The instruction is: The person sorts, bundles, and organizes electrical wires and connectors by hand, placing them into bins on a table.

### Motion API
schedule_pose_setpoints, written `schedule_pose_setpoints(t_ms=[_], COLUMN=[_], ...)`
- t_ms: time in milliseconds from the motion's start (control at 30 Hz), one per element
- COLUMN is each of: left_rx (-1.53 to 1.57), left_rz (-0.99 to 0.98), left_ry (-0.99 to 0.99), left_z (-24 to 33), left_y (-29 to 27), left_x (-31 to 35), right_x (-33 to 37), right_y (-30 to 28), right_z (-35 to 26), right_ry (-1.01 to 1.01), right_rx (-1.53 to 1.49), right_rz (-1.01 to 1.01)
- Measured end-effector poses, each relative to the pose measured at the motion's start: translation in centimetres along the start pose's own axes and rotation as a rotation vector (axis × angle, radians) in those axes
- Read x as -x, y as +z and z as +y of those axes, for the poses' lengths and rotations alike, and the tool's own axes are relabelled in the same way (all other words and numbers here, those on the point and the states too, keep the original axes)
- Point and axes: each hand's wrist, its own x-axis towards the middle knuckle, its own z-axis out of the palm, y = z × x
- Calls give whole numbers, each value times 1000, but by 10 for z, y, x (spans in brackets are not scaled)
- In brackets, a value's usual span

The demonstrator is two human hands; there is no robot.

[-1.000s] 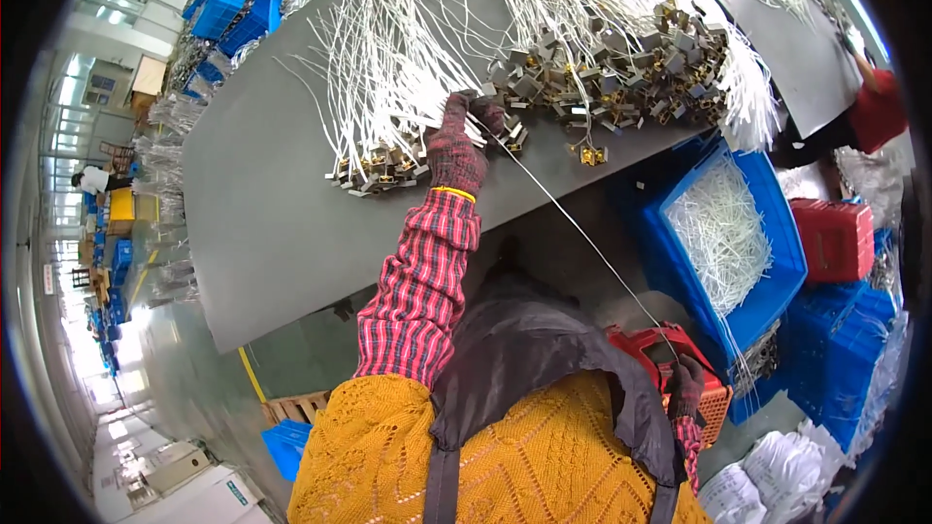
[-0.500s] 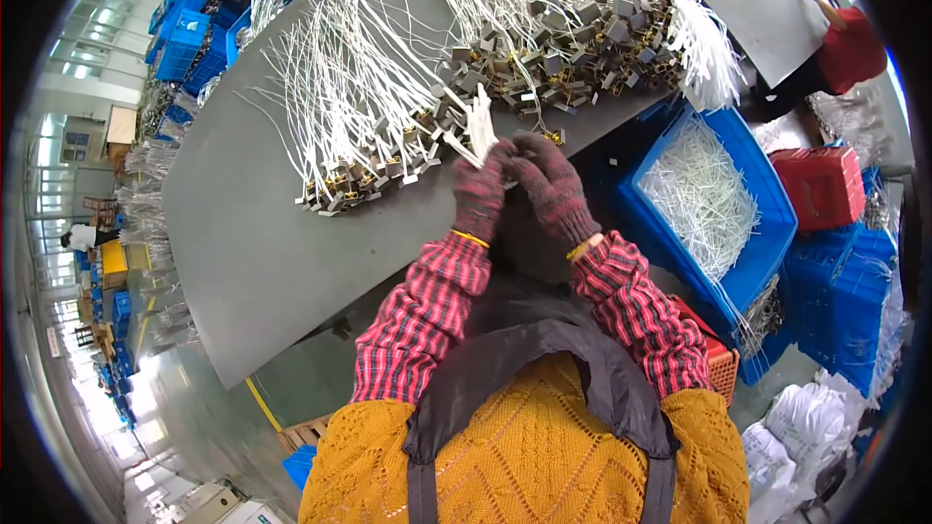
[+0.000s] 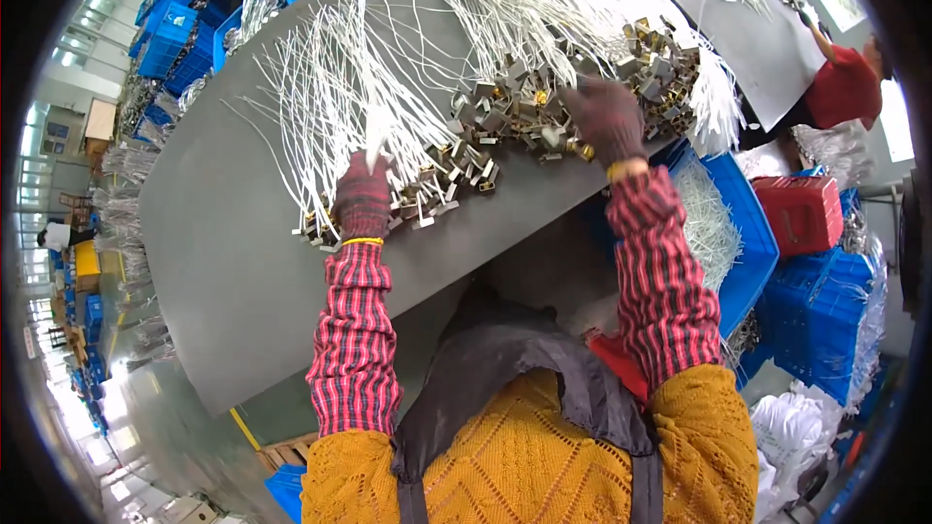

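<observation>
Head view: two gloved hands, brought together near the table's edge half a second ago, are now apart over the table (image 3: 233, 281), each at its own lot of wires. The left hand (image 3: 364, 199) has swung left to the smaller bunch of wires (image 3: 325, 102), which lies fanned out with its metal parts (image 3: 427, 194) toward the person. White strips (image 3: 376, 131) stand up from that hand, its fingers seemingly clamped on them, though blur softens the grip; the strips sit over the near part of the bunch, just above the metal parts. The right hand (image 3: 610, 121) has moved forward to the larger heap (image 3: 524, 112), where gray and brassy pieces lie crowded below a second spread of wires (image 3: 544, 5). It is blurred there, and whether its fingers are together or on a piece cannot be told. For the work, the shift appears to mark a break from two-handed handling: the left side keeps the strips while the right is free of them and busy at the heap. Both lots remain on the table, metal ends toward the near edge. Close by, beyond the right forearm, a blue bin (image 3: 752, 257) holds a tangle of pale offcuts (image 3: 707, 218), and a person in red (image 3: 845, 87) is at another table at upper right.
</observation>
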Motion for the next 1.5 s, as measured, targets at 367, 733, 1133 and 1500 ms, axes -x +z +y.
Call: schedule_pose_setpoints(t_ms=[367, 733, 1133, 1500], left_rx=[1534, 1583, 1480, 1431], left_rz=[-163, -536, -527, -614], left_ry=[-465, -440, -334, -252], left_z=[-6, 70, 92, 105], left_y=[-30, 24, 54, 58], left_x=[20, 82, 113, 95], right_x=[22, 63, 56, 138], right_y=[-22, 60, 69, 27], right_z=[42, 43, 28, 8], right_ry=[-221, -261, -126, -362], right_rx=[-259, 287, 292, 42], right_rz=[414, 32, -9, 10])
